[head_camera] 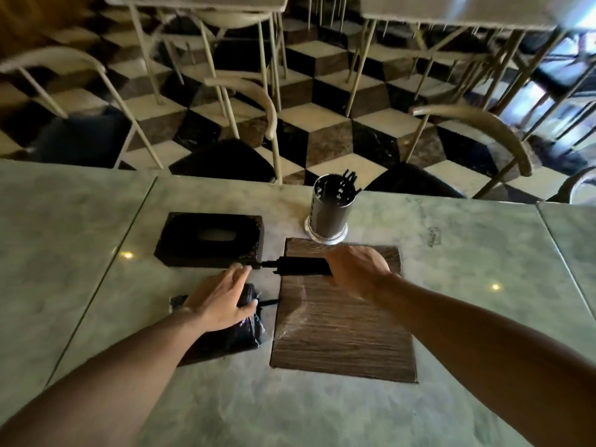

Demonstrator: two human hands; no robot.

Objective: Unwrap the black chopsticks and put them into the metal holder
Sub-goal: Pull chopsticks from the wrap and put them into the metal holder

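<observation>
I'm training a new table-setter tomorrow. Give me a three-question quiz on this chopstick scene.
1. True or false: the round metal holder already contains black chopsticks.
2. Which hand grips the black wrapped chopstick bundle over the brown wooden board?
3. The left hand rests on: A) a dark plastic bag B) the black rectangular box

Key: 1 true; 2 the right hand; 3 A.

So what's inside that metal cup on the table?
Several black chopsticks poke above the rim of the metal holder. Their lower parts and the holder's bottom are hidden by its wall.
</observation>
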